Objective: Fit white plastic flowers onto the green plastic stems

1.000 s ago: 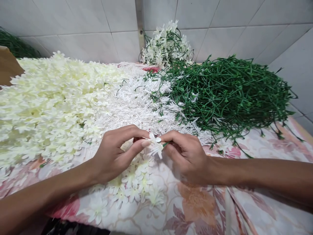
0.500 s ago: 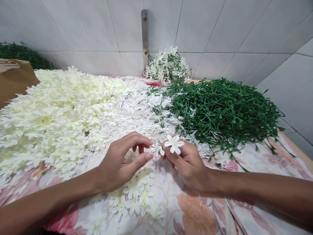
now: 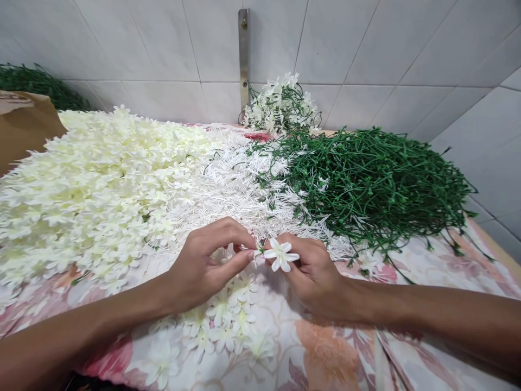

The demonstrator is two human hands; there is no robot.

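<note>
My left hand [image 3: 214, 266] pinches a small white artificial flower [image 3: 259, 255] between thumb and forefinger, with a bit of green showing at its base. Opposite it, my right hand [image 3: 311, 269] is closed around a green stem that its fingers mostly hide. A white artificial flower [image 3: 280, 254] with open petals faces up at the right thumb. The fingertips of both hands nearly meet. Loose cream flower heads [image 3: 222, 328] lie on the cloth below my hands. Behind them spreads a pile of thin white stamens [image 3: 240, 190].
A large heap of cream petals [image 3: 101, 184] fills the left. Green stems [image 3: 378, 184] are piled at the right. Flower sprays [image 3: 283, 106] stand against the tiled wall [image 3: 163, 49], under a metal bracket [image 3: 243, 54]. A brown bag [image 3: 28, 127] is far left. Floral cloth [image 3: 325, 353] covers the table.
My left fingertips have closed from a loose, parted pose onto the small flower. The open flower at my right thumb has shifted slightly left and down. The view has tilted a little.
</note>
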